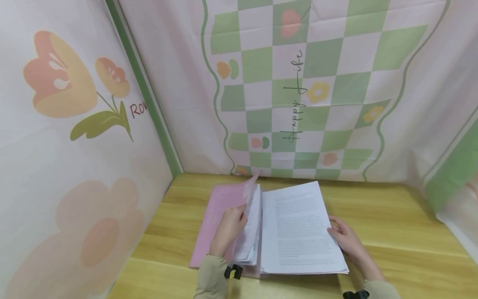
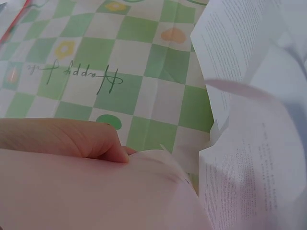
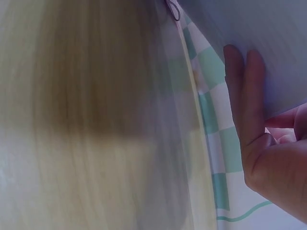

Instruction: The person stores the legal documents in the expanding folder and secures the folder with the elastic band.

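Observation:
A pink folder point(image 1: 218, 211) lies opened out, its left cover partly lifted at the inner edge. My left hand point(image 1: 228, 227) grips that lifted pink sheet; in the left wrist view the fingers point(image 2: 108, 143) curl at the edge of the pale pink sheet point(image 2: 86, 191). Under it shows a narrow stack of printed pages point(image 1: 250, 232). A wider stack of printed paper point(image 1: 298, 228) spreads on the right. My right hand point(image 1: 349, 241) holds its right edge, thumb in front. From the right wrist, long fingers point(image 3: 254, 86) lie against the back of the raised paper point(image 3: 283, 52).
The wooden table point(image 1: 403, 228) runs under the folder and out to both sides. Behind it hangs a green-and-white checked cloth point(image 1: 325, 58); a flower-printed cloth point(image 1: 22, 166) stands along the left side. Both wrists wear black straps point(image 1: 233, 272).

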A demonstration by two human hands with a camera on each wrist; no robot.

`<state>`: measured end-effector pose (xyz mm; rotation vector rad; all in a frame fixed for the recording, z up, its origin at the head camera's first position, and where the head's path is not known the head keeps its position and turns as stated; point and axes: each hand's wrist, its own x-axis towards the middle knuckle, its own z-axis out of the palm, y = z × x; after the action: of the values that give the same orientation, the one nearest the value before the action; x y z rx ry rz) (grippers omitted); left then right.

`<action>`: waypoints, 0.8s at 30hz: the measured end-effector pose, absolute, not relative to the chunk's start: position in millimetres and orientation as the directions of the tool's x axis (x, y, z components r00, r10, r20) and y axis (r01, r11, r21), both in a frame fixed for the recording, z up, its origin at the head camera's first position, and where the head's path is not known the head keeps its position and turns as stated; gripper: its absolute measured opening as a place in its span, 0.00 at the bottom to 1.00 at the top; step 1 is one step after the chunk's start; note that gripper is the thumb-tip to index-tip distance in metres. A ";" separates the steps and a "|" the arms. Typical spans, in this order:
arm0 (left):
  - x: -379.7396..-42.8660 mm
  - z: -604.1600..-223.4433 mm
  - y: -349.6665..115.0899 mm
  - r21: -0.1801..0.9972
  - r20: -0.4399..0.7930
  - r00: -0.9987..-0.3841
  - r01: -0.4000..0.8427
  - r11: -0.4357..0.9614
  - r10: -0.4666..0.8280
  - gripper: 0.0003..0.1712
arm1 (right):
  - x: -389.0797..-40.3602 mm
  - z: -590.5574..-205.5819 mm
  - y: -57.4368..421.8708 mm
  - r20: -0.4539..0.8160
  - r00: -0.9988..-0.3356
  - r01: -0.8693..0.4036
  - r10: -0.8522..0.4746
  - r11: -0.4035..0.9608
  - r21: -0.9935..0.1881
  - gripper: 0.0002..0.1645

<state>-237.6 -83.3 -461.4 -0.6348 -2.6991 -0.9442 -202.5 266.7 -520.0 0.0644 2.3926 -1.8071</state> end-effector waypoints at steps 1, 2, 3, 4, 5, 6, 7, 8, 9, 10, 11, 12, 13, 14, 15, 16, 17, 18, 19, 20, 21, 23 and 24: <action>-237.4 -461.3 -83.4 0.547 0.329 -0.886 0.461 0.699 0.327 0.10 | -202.2 -519.6 266.6 -0.137 -0.989 0.118 -0.051 0.279 -0.953 0.30; -237.1 -461.2 -83.4 0.548 0.326 -0.887 0.460 0.699 0.328 0.12 | -202.0 -519.5 266.7 -0.133 -0.990 0.114 -0.050 0.279 -0.954 0.30; -237.0 -461.4 -83.5 0.551 0.324 -0.887 0.459 0.696 0.328 0.13 | -201.6 -519.2 266.9 -0.131 -0.990 0.111 -0.055 0.280 -0.953 0.30; -236.9 -461.4 -83.5 0.556 0.322 -0.888 0.458 0.694 0.329 0.13 | -201.5 -519.0 266.7 -0.130 -0.990 0.111 -0.050 0.279 -0.954 0.30; -236.7 -461.5 -83.6 0.557 0.322 -0.888 0.459 0.692 0.330 0.14 | -201.4 -518.9 266.8 -0.129 -0.990 0.109 -0.054 0.281 -0.954 0.30; -236.6 -461.6 -83.7 0.562 0.318 -0.890 0.455 0.691 0.328 0.14 | -201.5 -518.9 266.4 -0.130 -0.990 0.111 -0.048 0.281 -0.953 0.30; -236.5 -461.7 -83.8 0.564 0.317 -0.890 0.455 0.689 0.328 0.14 | -201.8 -518.9 266.1 -0.131 -0.990 0.111 -0.050 0.282 -0.953 0.30; -236.4 -461.8 -83.9 0.565 0.318 -0.890 0.455 0.688 0.328 0.14 | -202.4 -519.1 265.5 -0.130 -0.990 0.112 -0.050 0.273 -0.955 0.30; -236.3 -462.0 -84.0 0.565 0.320 -0.889 0.457 0.687 0.328 0.14 | -203.0 -519.4 264.8 -0.128 -0.990 0.110 -0.051 0.270 -0.957 0.30; -236.4 -462.1 -84.0 0.562 0.321 -0.888 0.458 0.688 0.329 0.14 | -203.6 -519.9 264.1 -0.126 -0.991 0.109 -0.048 0.267 -0.957 0.30; -236.4 -462.1 -83.9 0.561 0.322 -0.887 0.460 0.688 0.330 0.14 | -204.2 -520.6 263.4 -0.122 -0.992 0.107 -0.043 0.264 -0.959 0.30; -236.6 -462.2 -83.9 0.561 0.321 -0.887 0.460 0.688 0.331 0.14 | -204.8 -521.4 262.5 -0.118 -0.992 0.104 -0.039 0.261 -0.960 0.29; -236.8 -462.3 -83.8 0.557 0.325 -0.885 0.464 0.689 0.333 0.14 | -205.3 -521.9 262.0 -0.118 -0.992 0.104 -0.040 0.261 -0.960 0.29; -236.9 -462.3 -83.7 0.558 0.324 -0.885 0.463 0.688 0.333 0.14 | -205.9 -522.4 261.6 -0.119 -0.992 0.105 -0.037 0.266 -0.958 0.29; -237.0 -462.1 -83.6 0.562 0.321 -0.887 0.461 0.686 0.333 0.14 | -206.1 -522.7 261.3 -0.119 -0.992 0.105 -0.035 0.276 -0.955 0.30; -237.0 -461.9 -83.6 0.566 0.315 -0.889 0.457 0.686 0.332 0.14 | -206.4 -522.8 261.1 -0.121 -0.992 0.107 -0.033 0.283 -0.953 0.30; -236.8 -461.4 -83.6 0.572 0.310 -0.891 0.453 0.684 0.331 0.15 | -207.0 -522.5 261.0 -0.126 -0.992 0.111 -0.031 0.292 -0.950 0.30; -236.9 -460.9 -83.6 0.577 0.303 -0.894 0.447 0.684 0.329 0.14 | -207.4 -522.3 260.9 -0.128 -0.991 0.112 -0.033 0.300 -0.947 0.31; -236.6 -460.5 -83.6 0.582 0.297 -0.897 0.441 0.683 0.326 0.14 | -207.8 -522.2 260.8 -0.133 -0.991 0.117 -0.033 0.305 -0.945 0.31; -236.5 -460.2 -83.7 0.588 0.289 -0.901 0.434 0.683 0.324 0.14 | -208.3 -522.2 260.8 -0.133 -0.991 0.116 -0.035 0.302 -0.946 0.31; -236.5 -460.0 -83.7 0.588 0.284 -0.903 0.430 0.685 0.323 0.13 | -208.5 -522.1 260.6 -0.129 -0.991 0.112 -0.039 0.296 -0.949 0.31; -236.6 -460.0 -83.6 0.584 0.281 -0.904 0.427 0.690 0.322 0.12 | -209.1 -522.3 260.3 -0.127 -0.991 0.111 -0.041 0.284 -0.952 0.31; -236.8 -460.3 -83.6 0.581 0.279 -0.905 0.426 0.693 0.322 0.11 | -208.9 -522.6 260.2 -0.124 -0.991 0.107 -0.042 0.275 -0.955 0.31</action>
<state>-236.8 -83.6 -460.3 -0.6114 -2.7459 -1.0014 -208.9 260.2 -522.6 0.0616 2.4061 -1.8192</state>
